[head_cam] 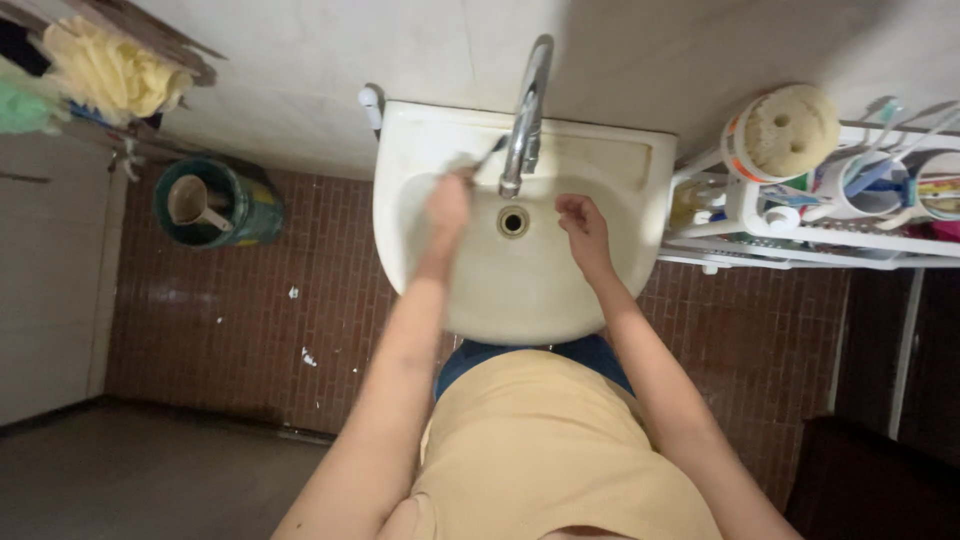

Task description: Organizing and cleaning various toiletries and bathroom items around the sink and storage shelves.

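Thin dark brush [488, 153] — blurred, tilted over the white sink [540, 310].

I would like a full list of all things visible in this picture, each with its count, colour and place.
sink: one, white, on the wall at centre
tap: one, silver metal, above the drain
drain: one, metal ring, middle of the sink
toothbrush: one, dark, blurred, at the left hand, beside the tap
bucket: one, green, on the floor left of the sink
scoop: one, beige, inside the bucket
bath sponge: one, yellow, hanging at top left
rack: one, white, right of the sink
round sponge: one, cream, on top of the rack
floor: red-brown tiles
left hand: one, over the sink, fingers closed on the toothbrush
right hand: one, over the sink, holding nothing
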